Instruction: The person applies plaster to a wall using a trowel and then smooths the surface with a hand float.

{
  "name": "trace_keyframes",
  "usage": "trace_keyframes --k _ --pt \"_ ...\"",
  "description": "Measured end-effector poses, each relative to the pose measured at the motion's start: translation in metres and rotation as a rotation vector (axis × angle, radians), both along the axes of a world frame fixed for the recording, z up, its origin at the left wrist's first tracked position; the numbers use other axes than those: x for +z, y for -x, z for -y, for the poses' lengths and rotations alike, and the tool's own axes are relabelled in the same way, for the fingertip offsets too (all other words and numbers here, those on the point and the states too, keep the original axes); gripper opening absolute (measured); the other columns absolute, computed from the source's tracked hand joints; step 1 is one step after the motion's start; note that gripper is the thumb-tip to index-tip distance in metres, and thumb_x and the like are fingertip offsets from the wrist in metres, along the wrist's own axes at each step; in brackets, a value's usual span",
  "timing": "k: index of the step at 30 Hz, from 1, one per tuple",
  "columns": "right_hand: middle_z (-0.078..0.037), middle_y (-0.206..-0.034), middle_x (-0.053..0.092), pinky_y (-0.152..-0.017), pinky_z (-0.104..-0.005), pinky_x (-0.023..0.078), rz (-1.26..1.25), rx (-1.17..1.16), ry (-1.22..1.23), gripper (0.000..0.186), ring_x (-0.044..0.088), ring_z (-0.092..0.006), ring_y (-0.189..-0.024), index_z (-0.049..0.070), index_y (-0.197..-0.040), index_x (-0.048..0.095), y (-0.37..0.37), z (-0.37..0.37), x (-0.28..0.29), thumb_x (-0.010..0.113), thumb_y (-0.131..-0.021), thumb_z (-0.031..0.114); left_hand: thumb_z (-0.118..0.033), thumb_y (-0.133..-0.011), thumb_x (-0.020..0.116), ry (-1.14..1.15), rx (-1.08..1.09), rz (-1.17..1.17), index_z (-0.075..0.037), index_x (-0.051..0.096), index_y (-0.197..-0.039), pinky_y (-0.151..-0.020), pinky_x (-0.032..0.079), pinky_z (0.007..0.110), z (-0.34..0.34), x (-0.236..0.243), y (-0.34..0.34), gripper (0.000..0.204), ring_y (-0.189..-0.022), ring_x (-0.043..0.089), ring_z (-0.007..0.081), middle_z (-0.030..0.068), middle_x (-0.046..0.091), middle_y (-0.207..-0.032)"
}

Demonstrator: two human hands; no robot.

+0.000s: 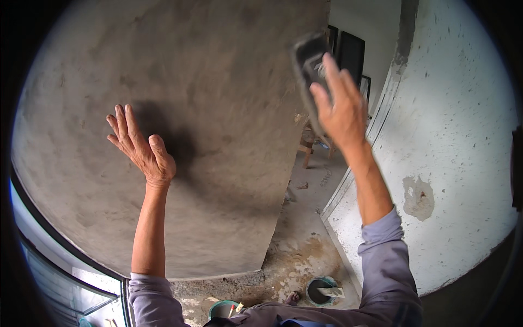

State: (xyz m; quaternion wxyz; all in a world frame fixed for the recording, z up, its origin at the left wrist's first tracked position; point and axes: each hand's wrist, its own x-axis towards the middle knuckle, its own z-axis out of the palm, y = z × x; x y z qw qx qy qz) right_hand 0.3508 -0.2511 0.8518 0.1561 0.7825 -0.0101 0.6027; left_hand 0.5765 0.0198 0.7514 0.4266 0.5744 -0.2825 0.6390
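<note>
The right hand [344,111] held a dark, rectangular float [306,72] beside the grey-brown plastered wall [218,163]; the left hand [144,150] splayed, empty. A tilted edge risked gouging the wall.

- 2 long sleeves are worn, in a muted greyish lavender: the left sleeve [154,300] and the right sleeve [384,256].
- Both sleeves are ended at the forearm; the right one is creased and bunched at its edge.
- The 2 hands, left [139,144] and right [343,106], are left bare.
- Greyish clothing [261,316] is seen across the torso, with dark and blue parts at the lower rim.
- 1 foot [293,297] is partly shown; its footwear cannot be made out.
</note>
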Motion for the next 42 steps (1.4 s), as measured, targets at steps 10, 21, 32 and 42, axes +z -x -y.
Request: trace_keyframes --k 10,21,32,42 --pt "-0.016 -0.118 0.068 -0.081 -0.0417 0.058 0.057 0.166 0.004 0.064 0.069 -0.0347 -0.094 0.003 -0.146 0.045 0.002 -0.026 -0.023 0.071 -0.090 0.019 -0.061 -0.104 0.017 -0.012 0.007 -0.007 -0.006 0.034 -0.155 -0.120 -0.004 0.059 -0.008 -0.002 -0.003 0.077 -0.155 0.012 0.0337 0.0128 0.029 -0.163" --pt "-0.007 -0.099 0.066 -0.078 -0.0363 0.062 -0.472 0.237 0.086 0.064 0.069 -0.0252 -0.091 0.004 -0.140 0.053 0.004 -0.038 -0.116 0.077 -0.084 0.023 -0.061 -0.104 0.016 0.045 -0.042 0.009 -0.007 0.036 -0.155 -0.120 -0.003 0.059 0.002 0.005 -0.002 0.077 -0.154 0.014 0.0334 0.0126 0.032 -0.162" --pt "-0.016 -0.100 0.070 -0.075 -0.0361 0.059 -0.188 0.103 -0.034 0.060 0.070 -0.0275 -0.084 -0.001 -0.139 0.053 -0.016 -0.028 -0.062 0.074 -0.087 0.020 -0.061 -0.104 0.017 0.022 -0.051 0.002 -0.008 0.037 -0.154 -0.119 -0.004 0.060 0.005 -0.004 0.000 0.075 -0.154 0.014 0.0330 0.0117 0.033 -0.161" --pt "-0.023 -0.121 0.067 -0.091 -0.0395 0.053 0.180 0.063 0.153 0.045 0.067 -0.0357 -0.109 0.000 -0.132 0.058 0.003 0.004 0.105 0.067 -0.094 0.023 -0.062 -0.103 0.018 -0.010 -0.029 0.023 -0.008 0.038 -0.154 -0.119 -0.005 0.061 -0.001 0.001 -0.002 0.076 -0.154 0.015 0.0332 0.0114 0.035 -0.161"
